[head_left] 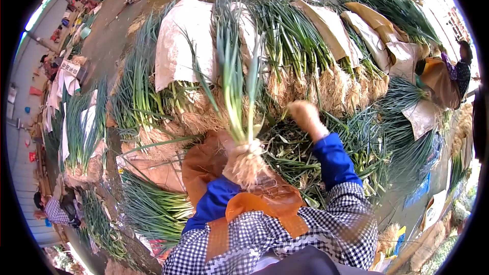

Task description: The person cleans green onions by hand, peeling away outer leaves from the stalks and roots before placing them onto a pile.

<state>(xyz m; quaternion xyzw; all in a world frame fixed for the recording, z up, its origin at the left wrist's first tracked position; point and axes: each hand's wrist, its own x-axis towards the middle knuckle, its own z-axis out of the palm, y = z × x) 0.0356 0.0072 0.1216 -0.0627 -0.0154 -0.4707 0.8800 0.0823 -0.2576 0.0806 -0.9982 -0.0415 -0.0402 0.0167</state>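
A small bunch of green onions [234,97] stands upright in front of my chest, with pale shaggy roots toward me and long green leaves pointing away. My left hand [235,163] is wrapped round its lower end, partly hidden by the roots. Out to the right, my right hand [305,116] is closed, the fingers curled together. A yellowish bit shows at its fingertips, too small to name. Beneath that hand lies a heap of loose green leaves and trimmings [295,158]. An orange-brown apron [270,193] covers my lap.
Rows of green onions [290,35] lie beyond my hands, roots toward me, partly covered by pale sacks [186,40]. More green onions [153,203] lie at my left. Other people [56,209] sit along the left side, and one person [453,71] is at the far right.
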